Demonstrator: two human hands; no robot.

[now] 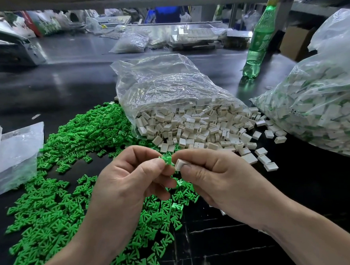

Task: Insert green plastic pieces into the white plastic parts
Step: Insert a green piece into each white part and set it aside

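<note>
Loose pieces point(70, 147) lie left of the open bag point(168, 88), bottle point(260, 40) behind.

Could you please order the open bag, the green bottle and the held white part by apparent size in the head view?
1. open bag
2. green bottle, though it stands farther away
3. held white part

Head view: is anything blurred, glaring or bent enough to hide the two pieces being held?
Head view: no; the green piece in the left hand and the white part in the right hand are sharp and evenly lit. Head view: pale glare streaks the dark table at the back, the far clutter is soft, and wide-angle bending tilts the green bottle.
</note>
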